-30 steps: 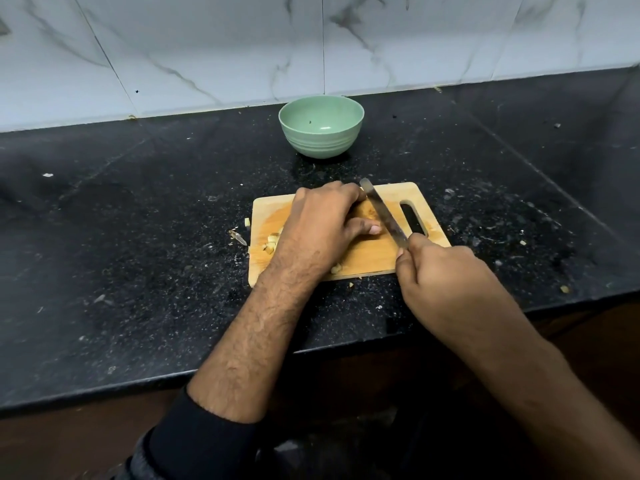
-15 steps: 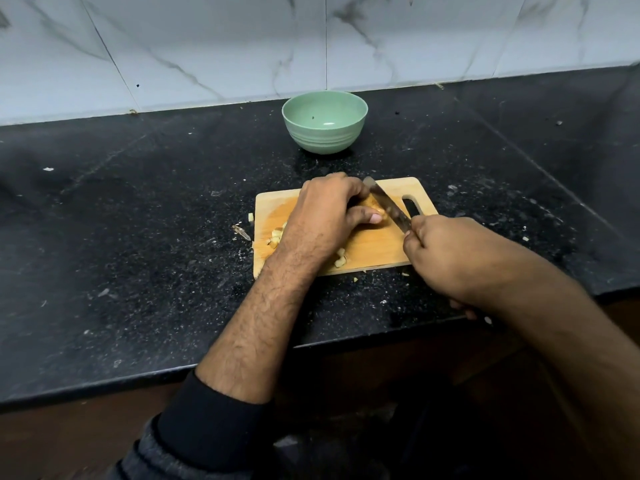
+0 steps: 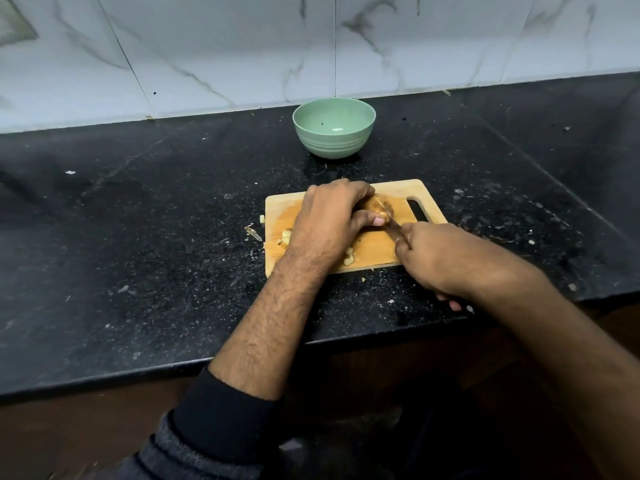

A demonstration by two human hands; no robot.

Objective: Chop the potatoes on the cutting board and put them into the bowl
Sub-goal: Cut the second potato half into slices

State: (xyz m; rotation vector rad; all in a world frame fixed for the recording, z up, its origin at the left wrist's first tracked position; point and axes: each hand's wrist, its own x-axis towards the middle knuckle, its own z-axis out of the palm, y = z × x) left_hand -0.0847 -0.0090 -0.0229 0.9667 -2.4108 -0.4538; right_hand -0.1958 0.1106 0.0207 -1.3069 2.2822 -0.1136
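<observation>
A wooden cutting board (image 3: 381, 249) lies on the black counter. My left hand (image 3: 329, 220) curls over a potato (image 3: 375, 207) near the middle of the board and holds it down. My right hand (image 3: 440, 258) grips the handle of a knife (image 3: 391, 221), whose blade is sunk into the potato beside my left thumb. Small chopped potato pieces (image 3: 349, 258) lie on the board under and left of my left wrist. A green bowl (image 3: 334, 128) stands behind the board with no potato inside.
The black counter (image 3: 138, 254) is speckled with crumbs and a peel scrap (image 3: 253, 233) left of the board. A white marble-tiled wall (image 3: 242, 46) rises behind the bowl. The counter's front edge runs just below my forearms.
The knife blade has gone down from lying high across the board into the potato. My right hand moved closer to my left hand; the left hand kept its hold.
</observation>
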